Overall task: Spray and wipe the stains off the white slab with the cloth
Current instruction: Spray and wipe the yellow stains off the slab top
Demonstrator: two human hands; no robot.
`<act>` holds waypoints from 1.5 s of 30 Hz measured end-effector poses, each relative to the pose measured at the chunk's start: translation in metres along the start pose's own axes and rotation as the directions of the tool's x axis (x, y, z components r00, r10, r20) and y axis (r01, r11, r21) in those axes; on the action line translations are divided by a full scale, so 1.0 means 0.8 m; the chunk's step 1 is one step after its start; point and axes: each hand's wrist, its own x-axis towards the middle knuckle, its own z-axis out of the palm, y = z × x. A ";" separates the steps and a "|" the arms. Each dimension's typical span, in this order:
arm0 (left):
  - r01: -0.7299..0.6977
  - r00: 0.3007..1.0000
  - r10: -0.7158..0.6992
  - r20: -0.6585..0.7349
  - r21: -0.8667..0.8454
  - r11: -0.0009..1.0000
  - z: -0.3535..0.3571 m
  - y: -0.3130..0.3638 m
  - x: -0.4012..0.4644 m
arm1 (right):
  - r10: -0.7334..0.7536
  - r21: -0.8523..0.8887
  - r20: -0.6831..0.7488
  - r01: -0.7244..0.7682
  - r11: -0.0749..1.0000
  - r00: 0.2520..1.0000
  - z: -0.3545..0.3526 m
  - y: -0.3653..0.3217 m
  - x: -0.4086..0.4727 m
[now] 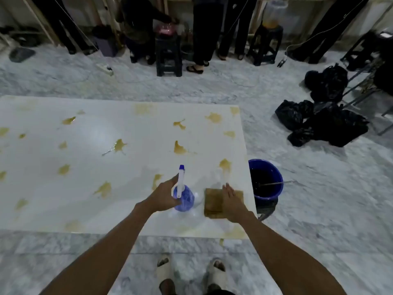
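While left hand grips upright spray bottle — nozzle pointing away — right hand presses cloth, fingers straight.

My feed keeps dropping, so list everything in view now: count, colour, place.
slab: one, white, on the floor, ahead
stains: many, yellow-brown, across the slab
bottle: one, blue, white sprayer, near slab edge
cloth: one, brown, flat on slab, right of bottle
bucket: one, blue, floor off slab's right edge
bags: several, black, floor far right
stools: at least two, dark, far side
left hand: grip on bottle
right hand: flat on cloth
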 end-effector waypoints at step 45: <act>-0.032 0.986 0.000 -0.167 -0.189 0.981 -0.124 0.152 0.047 | 0.022 0.847 -0.224 0.206 -0.491 0.974 -0.216 -0.139 -0.007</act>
